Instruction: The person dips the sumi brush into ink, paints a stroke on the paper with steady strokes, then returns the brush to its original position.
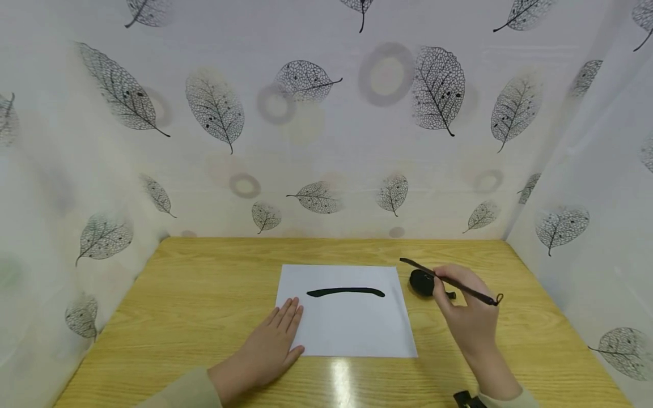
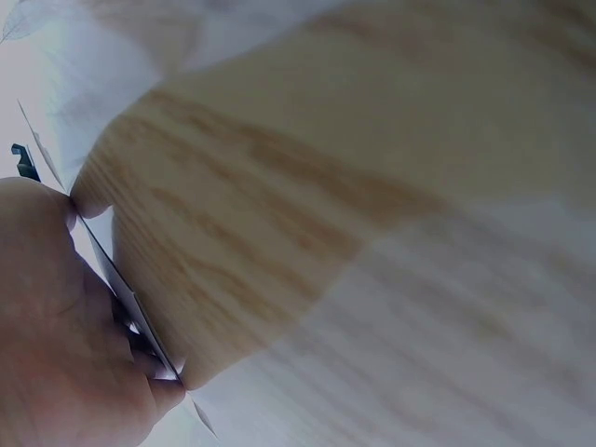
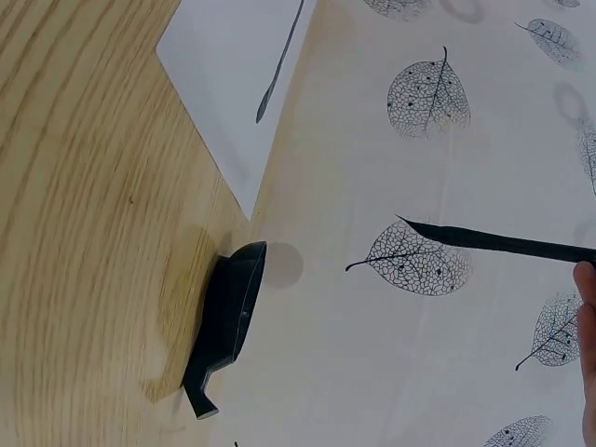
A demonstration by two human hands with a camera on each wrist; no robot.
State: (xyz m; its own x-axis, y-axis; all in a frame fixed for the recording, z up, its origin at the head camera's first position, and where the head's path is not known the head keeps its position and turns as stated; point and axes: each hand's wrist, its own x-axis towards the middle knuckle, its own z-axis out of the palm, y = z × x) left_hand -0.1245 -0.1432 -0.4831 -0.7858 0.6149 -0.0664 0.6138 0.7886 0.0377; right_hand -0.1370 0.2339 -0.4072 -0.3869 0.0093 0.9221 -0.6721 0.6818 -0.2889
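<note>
A sheet of white paper (image 1: 352, 331) lies on the table, with one long black brush stroke (image 1: 346, 291) across its upper half. My left hand (image 1: 272, 345) rests flat on the paper's left edge, fingers straight. In my right hand (image 1: 471, 311) a dark ink brush (image 1: 418, 265) is pinched between thumb and fingers, held in the air with its tip pointing left. Below the brush, right of the paper, sits a small black ink dish (image 1: 421, 282) with a short handle. The right wrist view shows the brush's pointed tip (image 3: 428, 230) apart from the dish (image 3: 228, 303).
The wooden table (image 1: 204, 283) has a pale curtain (image 1: 326, 141) with leaf prints behind it and on both sides. A dark strap (image 1: 466, 399) is at my right wrist.
</note>
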